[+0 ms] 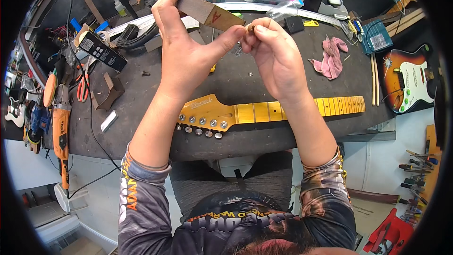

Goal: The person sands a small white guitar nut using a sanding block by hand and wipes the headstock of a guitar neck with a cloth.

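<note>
My left hand [181,49] grips a rectangular wooden block [200,9] with a red mark on its face, the thumb at its right end. Close to that end, my right hand [278,56] is closed in a pinch on a small brownish piece [251,28]; its exact kind is too small to make out. Below both hands an amber guitar neck [264,112] lies across the bench, its headstock [203,108] to the left with several metal tuners. My right forearm hides part of the fretboard.
On the dark bench [141,94] are a pink cloth [330,56], a black box [101,52], orange-handled pliers [83,85] and a curved brown block [107,92]. An orange power tool [61,132] sits at the left edge. A sunburst electric guitar [410,80] is at the right.
</note>
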Demonstrator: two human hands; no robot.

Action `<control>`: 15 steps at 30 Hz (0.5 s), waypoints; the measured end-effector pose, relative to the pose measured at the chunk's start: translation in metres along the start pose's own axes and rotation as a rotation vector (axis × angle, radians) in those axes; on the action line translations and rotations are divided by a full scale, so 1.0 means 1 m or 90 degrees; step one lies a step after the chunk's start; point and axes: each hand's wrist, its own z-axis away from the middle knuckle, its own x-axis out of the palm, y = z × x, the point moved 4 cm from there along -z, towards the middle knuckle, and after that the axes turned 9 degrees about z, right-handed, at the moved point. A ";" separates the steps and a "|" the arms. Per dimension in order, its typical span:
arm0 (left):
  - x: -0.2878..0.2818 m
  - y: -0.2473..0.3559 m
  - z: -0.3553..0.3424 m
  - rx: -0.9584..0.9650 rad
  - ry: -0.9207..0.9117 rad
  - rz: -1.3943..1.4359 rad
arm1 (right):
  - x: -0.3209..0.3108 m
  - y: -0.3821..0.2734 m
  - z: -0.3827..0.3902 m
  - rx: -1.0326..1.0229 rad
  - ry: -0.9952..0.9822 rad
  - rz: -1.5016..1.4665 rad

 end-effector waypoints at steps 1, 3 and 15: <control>0.000 0.000 0.000 0.000 0.000 -0.001 | -0.001 0.003 -0.001 0.026 0.006 -0.070; 0.003 0.002 0.001 0.017 0.004 -0.037 | 0.001 0.005 -0.001 0.053 0.011 -0.141; 0.003 0.000 0.001 -0.014 -0.018 -0.018 | 0.006 0.001 0.005 -0.040 0.032 0.054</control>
